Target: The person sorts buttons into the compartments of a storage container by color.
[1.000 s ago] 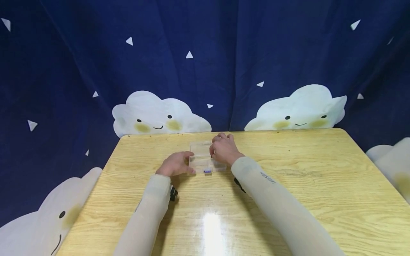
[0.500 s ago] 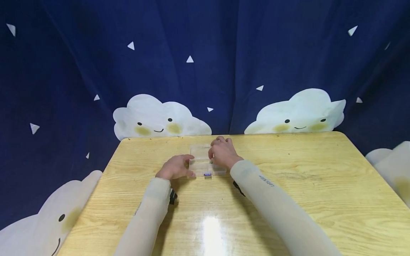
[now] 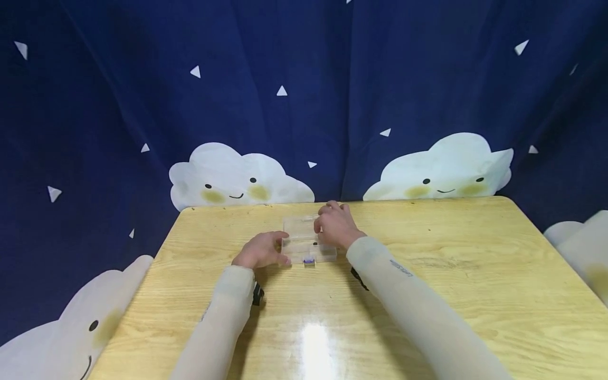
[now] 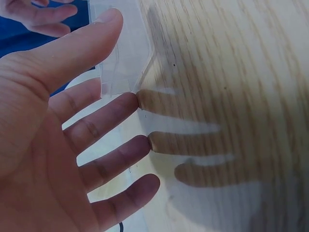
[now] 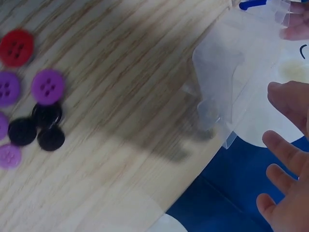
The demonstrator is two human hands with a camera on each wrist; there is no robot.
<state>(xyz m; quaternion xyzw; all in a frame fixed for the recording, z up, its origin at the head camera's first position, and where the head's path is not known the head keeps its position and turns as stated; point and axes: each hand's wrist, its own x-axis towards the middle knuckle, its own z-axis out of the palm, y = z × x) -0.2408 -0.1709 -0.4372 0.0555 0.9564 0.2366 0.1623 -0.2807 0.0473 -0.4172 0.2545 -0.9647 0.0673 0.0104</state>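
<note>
A clear plastic compartment box (image 3: 299, 248) lies on the table with its lid (image 3: 298, 226) raised at the back. My left hand (image 3: 261, 249) holds the box's left end between thumb and forefinger; the left wrist view shows the other fingers straight and spread. Above the right side hovers my right hand (image 3: 336, 226), its fingers loosely bent and apart, with nothing visible between them. A small dark button (image 3: 315, 243) sits in the box just below those fingers. In the right wrist view, several black buttons (image 5: 22, 131), purple buttons (image 5: 48, 87) and a red button (image 5: 16, 48) lie on the table.
The box's front latch (image 3: 309, 261) carries a blue mark. Beneath everything is a wooden table (image 3: 427, 274). A dark blue curtain (image 3: 323, 95) with cloud prints hangs behind its far edge.
The dark button was at my right fingertips and now lies in the box, let go. My right hand has shifted slightly right. My left hand stays on the box.
</note>
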